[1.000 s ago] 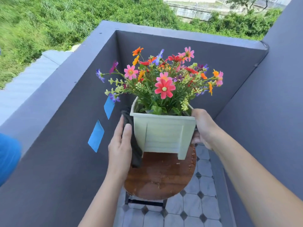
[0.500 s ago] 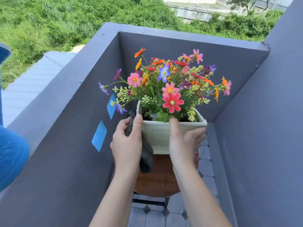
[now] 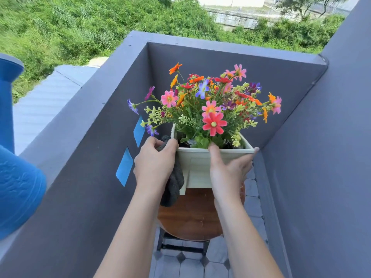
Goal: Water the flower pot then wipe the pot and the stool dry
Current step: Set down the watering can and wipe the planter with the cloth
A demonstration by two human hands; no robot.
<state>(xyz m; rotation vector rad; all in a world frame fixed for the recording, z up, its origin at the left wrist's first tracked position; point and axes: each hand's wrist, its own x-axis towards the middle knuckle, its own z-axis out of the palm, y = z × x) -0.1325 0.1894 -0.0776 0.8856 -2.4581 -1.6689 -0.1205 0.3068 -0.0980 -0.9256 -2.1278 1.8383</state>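
Note:
A pale green square flower pot (image 3: 197,167) full of colourful flowers (image 3: 208,105) stands on a round brown wooden stool (image 3: 190,217). My left hand (image 3: 154,167) presses a dark grey cloth (image 3: 173,185) against the pot's left side, thumb at the rim. My right hand (image 3: 228,171) spreads across the pot's front wall, thumb up on the rim and fingertips reaching the right corner. The cloth hangs down below my left hand onto the stool.
Grey parapet walls (image 3: 84,177) enclose the narrow corner on the left, back and right. A blue watering can (image 3: 14,177) sits on the left ledge. Blue tape patches (image 3: 124,167) mark the left wall. The floor (image 3: 200,265) is tiled.
My right hand came from the pot's right side round to its front wall. The pot was lifted and tilted a second ago and now sits lower on the stool. The left hand keeps the cloth.

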